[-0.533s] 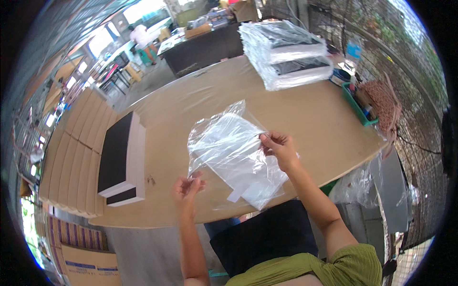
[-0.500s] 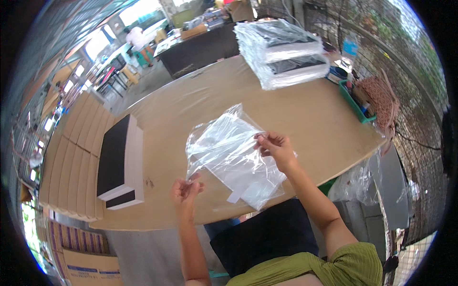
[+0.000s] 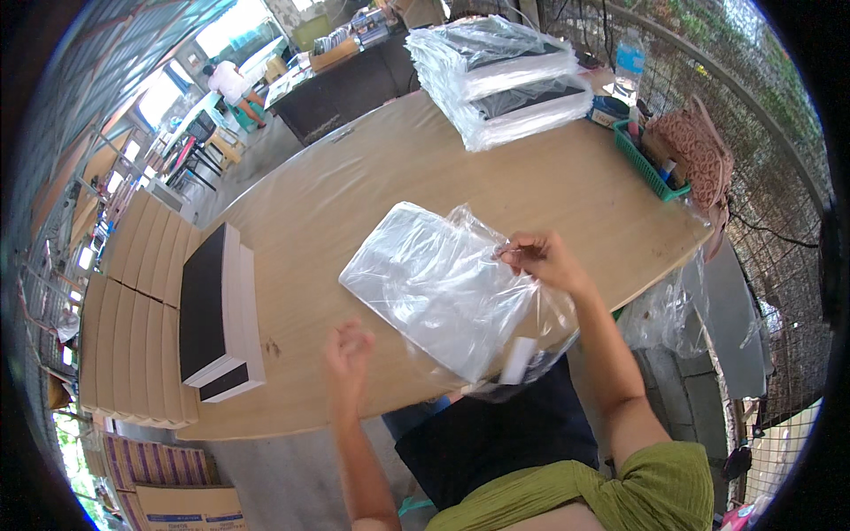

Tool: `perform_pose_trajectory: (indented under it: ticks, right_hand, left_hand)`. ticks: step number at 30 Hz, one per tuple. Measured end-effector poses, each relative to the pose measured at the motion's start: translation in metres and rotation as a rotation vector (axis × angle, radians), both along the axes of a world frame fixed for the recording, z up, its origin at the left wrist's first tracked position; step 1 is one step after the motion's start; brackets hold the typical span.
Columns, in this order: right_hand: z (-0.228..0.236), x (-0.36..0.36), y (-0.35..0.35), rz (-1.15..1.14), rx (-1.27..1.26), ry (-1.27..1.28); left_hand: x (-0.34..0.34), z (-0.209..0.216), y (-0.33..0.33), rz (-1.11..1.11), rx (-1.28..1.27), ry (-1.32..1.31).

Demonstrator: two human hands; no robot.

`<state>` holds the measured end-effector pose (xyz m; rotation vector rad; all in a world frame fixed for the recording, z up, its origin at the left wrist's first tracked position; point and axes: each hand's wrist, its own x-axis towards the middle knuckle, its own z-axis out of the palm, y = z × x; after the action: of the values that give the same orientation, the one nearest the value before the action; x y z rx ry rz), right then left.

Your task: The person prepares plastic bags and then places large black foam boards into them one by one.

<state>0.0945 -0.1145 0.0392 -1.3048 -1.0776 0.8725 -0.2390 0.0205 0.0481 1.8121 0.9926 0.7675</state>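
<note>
The right hand (image 3: 547,261) grips a clear plastic film (image 3: 496,305) in pinched fingers (image 3: 524,247); the film lies crumpled over a pale, flat rectangular pile (image 3: 390,257) at the middle of the desk (image 3: 310,230) and spreads toward its near edge. The left hand (image 3: 347,354), left of the pile, is blurred; from here I cannot tell whether its fingers are open or closed. Farther left, black-topped white blocks (image 3: 205,301) stand beside tan boxes (image 3: 128,345). Far right: plastic-wrapped stack (image 3: 482,133), green basket (image 3: 630,157).
</note>
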Motion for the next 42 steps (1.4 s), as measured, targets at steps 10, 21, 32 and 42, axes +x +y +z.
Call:
perform_pose_trajectory:
  ticks: [10,21,32,42]
  right_hand:
    - [0.054,0.067,0.043,0.582,-0.168,-0.319]
    - [0.042,0.060,0.074,-0.148,0.136,-0.979]
    - [0.013,-0.122,-0.019,-0.302,0.263,-0.550]
    - [0.039,-0.111,-0.064,-0.851,0.230,-0.669]
  left_hand:
    - [0.128,0.027,0.023,-0.449,-0.137,0.696]
    - [0.074,-0.013,0.009,-0.511,-1.158,-0.706]
    - [0.103,-0.090,-0.052,-0.554,-1.468,-1.355]
    - [0.155,-0.039,-0.079,-0.653,-1.465,-1.023]
